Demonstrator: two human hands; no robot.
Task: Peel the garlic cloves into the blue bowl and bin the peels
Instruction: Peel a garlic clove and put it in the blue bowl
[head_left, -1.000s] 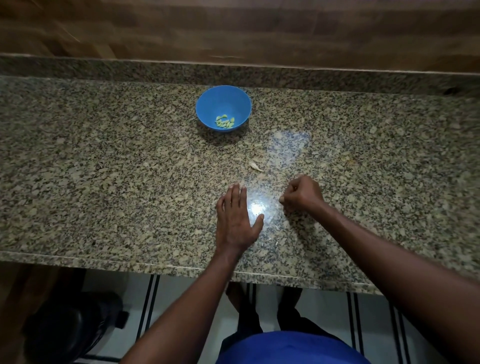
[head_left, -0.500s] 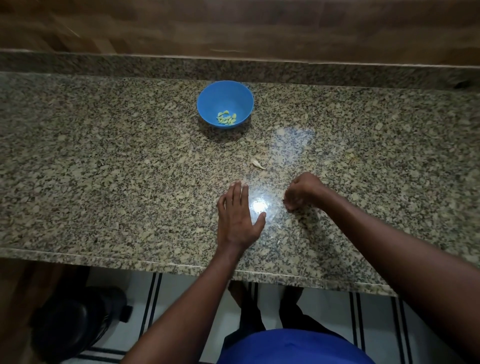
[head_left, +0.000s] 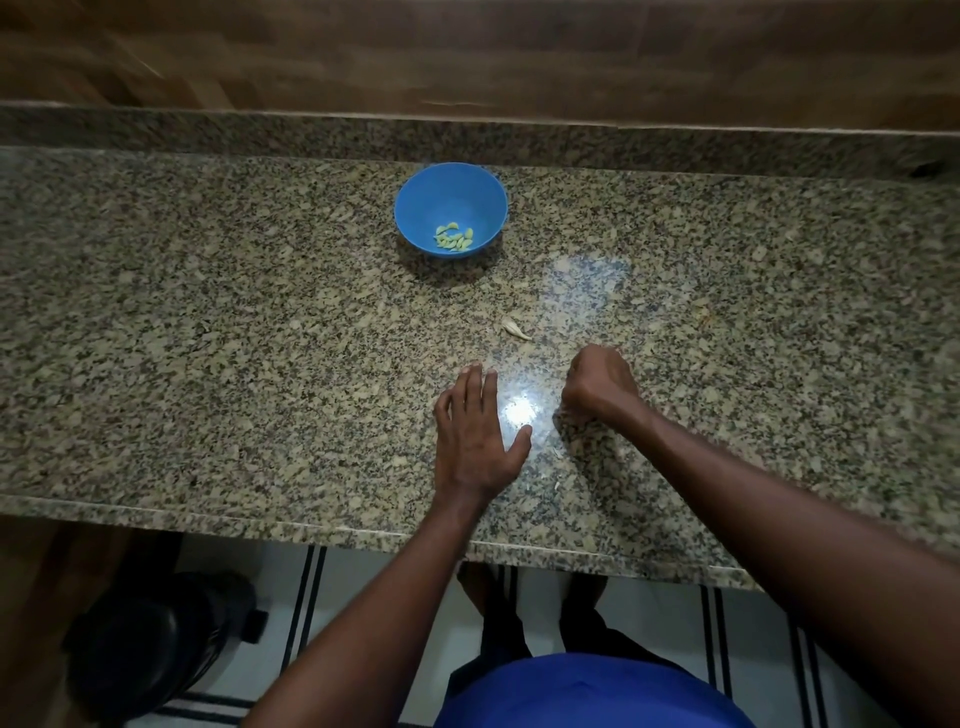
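Since a second ago, the right hand (head_left: 600, 387) has turned knuckles-up, fingers curled tight; whether they hold anything I cannot tell. Flat on the counter (head_left: 208, 364) as before, the left hand (head_left: 475, 441) has its fingers straight and together. One blue bowl (head_left: 415, 208) at 12 o'clock holds a small heap of peeled cloves (head_left: 453, 239). One garlic clove (head_left: 514, 328) lies at 11 o'clock of the right hand.

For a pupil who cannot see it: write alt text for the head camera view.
A left hand rests flat on a granite counter beside a curled right hand. Beyond them lie one pale garlic piece and a blue bowl holding peeled cloves.
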